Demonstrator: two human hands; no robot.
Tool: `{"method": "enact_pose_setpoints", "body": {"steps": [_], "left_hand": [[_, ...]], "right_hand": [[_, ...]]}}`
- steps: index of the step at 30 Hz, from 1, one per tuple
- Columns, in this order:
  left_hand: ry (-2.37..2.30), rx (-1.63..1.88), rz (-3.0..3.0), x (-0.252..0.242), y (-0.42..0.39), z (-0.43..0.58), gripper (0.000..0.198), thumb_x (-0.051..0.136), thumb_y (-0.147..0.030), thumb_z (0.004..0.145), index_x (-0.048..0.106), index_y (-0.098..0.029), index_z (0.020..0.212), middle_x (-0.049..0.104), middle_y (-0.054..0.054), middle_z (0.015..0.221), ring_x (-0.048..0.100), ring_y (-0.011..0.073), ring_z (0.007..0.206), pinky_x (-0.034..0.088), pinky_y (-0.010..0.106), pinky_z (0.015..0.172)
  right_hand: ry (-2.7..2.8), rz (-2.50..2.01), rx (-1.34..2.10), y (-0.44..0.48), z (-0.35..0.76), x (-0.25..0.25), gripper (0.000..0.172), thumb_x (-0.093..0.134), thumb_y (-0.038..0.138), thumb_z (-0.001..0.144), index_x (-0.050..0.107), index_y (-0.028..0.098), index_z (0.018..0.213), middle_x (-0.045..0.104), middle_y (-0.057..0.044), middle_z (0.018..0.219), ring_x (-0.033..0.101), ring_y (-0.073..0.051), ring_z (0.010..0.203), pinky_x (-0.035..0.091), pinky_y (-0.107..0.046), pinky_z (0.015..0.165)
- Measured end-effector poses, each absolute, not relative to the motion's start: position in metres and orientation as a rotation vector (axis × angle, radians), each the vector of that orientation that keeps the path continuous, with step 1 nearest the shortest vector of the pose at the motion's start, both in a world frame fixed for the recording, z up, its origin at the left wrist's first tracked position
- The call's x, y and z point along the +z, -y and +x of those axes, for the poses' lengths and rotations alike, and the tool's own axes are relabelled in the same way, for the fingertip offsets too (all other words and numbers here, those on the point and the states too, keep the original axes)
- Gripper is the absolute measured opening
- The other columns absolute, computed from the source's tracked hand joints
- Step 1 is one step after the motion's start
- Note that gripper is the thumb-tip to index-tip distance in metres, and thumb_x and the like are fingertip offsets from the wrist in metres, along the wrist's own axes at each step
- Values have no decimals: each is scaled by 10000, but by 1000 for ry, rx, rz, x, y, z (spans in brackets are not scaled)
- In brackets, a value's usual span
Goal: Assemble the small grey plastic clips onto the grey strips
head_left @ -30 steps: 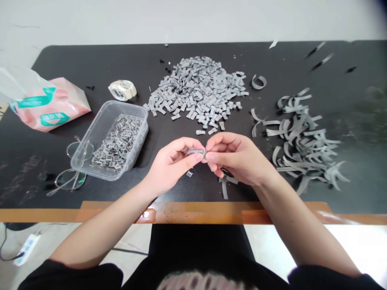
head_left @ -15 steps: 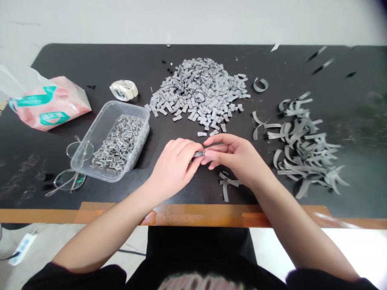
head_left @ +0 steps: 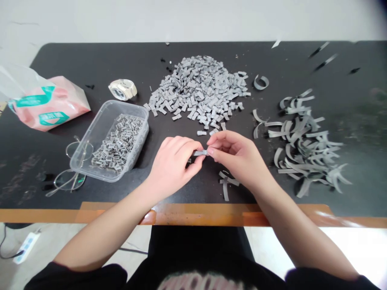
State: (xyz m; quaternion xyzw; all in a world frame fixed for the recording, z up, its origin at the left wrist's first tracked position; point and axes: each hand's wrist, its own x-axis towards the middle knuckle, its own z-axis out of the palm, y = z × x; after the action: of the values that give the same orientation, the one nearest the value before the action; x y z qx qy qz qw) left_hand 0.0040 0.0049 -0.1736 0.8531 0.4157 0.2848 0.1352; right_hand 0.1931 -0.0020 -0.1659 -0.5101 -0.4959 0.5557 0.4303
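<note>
Between my two hands lies a short grey fabric strip (head_left: 198,153), with a small grey buckle (head_left: 205,152) at its right end. My left hand (head_left: 172,169) is closed, pinching the strip between thumb and fingers. The thumb and index finger of my right hand (head_left: 237,155) close on the buckle end. A few loose grey strips (head_left: 225,186) lie on the table below my right hand. Left of my left hand, a clear plastic tub (head_left: 77,161) holds many small metal-grey buckles (head_left: 117,145). Beyond both hands is a big pile of short grey strap pieces (head_left: 202,88).
On the dark table (head_left: 90,60), a heap of curved grey strips (head_left: 302,141) spreads at the right. At the left are a pink tissue pack (head_left: 57,104), a white watch (head_left: 122,89) and glasses (head_left: 69,179). One curled strip (head_left: 261,82) lies right of the pile.
My hands have drawn slightly apart, and more of the strip and its buckle shows between them. My right hand's fingers have closed in closer to a pinch.
</note>
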Motion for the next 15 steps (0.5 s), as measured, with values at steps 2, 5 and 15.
{"method": "enact_pose_setpoints", "body": {"steps": [2,5,15], "left_hand": [[-1209,830,2449,-174,-5,5,95,609,-274,936,662,-195,936,755,43,903,641,203,810,404,356,777],[-1203,844,2377,-170,-4,5,75,616,-260,921,658,-200,918,743,35,889,631,199,806,411,357,787],[-877,970,1456,-167,-4,0,77,740,-262,877,727,-206,928,548,61,1149,635,178,995,569,328,898]], "right_hand": [[1236,-1232,1418,2,194,-167,74,747,165,792,728,181,862,682,16,746,584,-110,654,470,-267,656],[1163,-1141,1514,2,196,-170,86,769,169,796,743,188,876,692,12,780,576,-105,660,463,-252,643],[1187,-923,1811,2,191,-173,100,779,255,858,767,194,936,693,5,816,598,-117,727,489,-250,696]]}}
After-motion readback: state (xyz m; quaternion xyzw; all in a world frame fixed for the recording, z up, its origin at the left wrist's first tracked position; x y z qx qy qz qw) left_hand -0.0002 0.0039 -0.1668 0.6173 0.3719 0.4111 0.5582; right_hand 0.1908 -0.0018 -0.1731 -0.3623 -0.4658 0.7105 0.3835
